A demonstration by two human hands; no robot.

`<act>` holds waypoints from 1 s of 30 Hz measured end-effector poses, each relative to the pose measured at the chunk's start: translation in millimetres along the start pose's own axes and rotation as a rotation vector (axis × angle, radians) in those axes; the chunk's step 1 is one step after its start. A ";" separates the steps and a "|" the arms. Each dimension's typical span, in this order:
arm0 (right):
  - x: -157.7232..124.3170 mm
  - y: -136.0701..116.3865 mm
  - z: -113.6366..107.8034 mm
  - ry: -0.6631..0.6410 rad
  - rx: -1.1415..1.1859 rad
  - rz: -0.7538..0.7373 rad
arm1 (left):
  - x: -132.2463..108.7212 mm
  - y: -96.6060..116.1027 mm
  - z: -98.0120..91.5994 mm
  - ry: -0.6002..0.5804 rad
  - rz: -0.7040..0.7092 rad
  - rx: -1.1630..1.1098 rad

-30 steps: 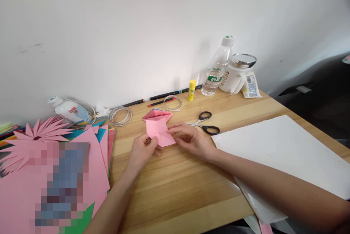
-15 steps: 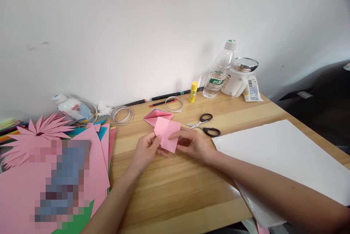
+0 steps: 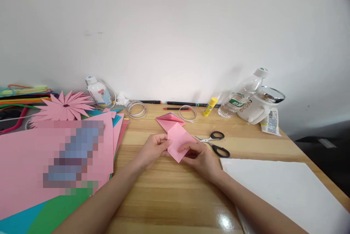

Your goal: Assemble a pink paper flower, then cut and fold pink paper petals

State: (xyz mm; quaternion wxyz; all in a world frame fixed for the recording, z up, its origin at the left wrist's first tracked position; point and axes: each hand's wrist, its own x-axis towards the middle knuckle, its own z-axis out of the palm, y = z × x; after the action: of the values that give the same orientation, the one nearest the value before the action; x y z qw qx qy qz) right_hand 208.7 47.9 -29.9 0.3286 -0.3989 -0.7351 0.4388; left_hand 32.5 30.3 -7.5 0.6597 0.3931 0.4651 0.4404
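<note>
Along the left side of the frame, a pink sheet (image 3: 24,153) is lying on top of a pile of coloured paper, its middle covered by a blurred patch. Above it, a spiky pink paper flower (image 3: 78,99) is resting near the wall, and just right of that a white bottle (image 3: 98,93) is leaning back. A tape coil (image 3: 136,117) is lying left of centre.

Near the centre, the left hand (image 3: 155,149) is closing on the left edge of a creased pink paper (image 3: 177,137), its thumb pressing on the upper face and its fingers curling underneath. The paper is sitting just right of the frame's centre, between both hands, tilting with one corner pointing down. A folded pink bundle (image 3: 170,118) is lying directly behind it, partly covered by its top corner.

On the paper's right, the right hand (image 3: 201,156) is partly closing, curled around the lower right edge; one fingertip is resting on the face while another digit is tucking beneath, pinching it lightly.

Farther right, a yellow glue stick (image 3: 210,107) is standing tilted, black-handled scissors (image 3: 222,151) are lying beside the right hand, and a white board (image 3: 276,186) is filling the lower right.
</note>
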 end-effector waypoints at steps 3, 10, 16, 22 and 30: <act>0.0 2.6 0.5 -0.087 0.036 0.015 | 0.7 -1.2 -1.1 0.004 -0.005 -0.015; 0.4 3.6 -0.1 -0.015 0.085 0.022 | 1.4 -4.9 3.5 -0.026 -0.002 -0.096; 3.0 2.0 -3.1 0.104 0.219 0.124 | 1.4 -7.3 10.0 -0.032 0.048 -0.151; 3.9 4.2 -7.6 0.169 0.241 0.168 | 2.1 -10.5 13.8 -0.058 0.017 -0.111; 3.4 6.3 -7.8 0.178 0.242 0.174 | 3.5 -16.8 13.5 -0.102 0.013 -0.084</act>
State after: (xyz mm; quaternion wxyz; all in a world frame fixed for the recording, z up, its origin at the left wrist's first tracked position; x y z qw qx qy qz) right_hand 215.6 55.7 -32.0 0.3987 -0.4558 -0.6077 0.5137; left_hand 49.7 27.0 -20.5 0.6959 0.3899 0.4093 0.4430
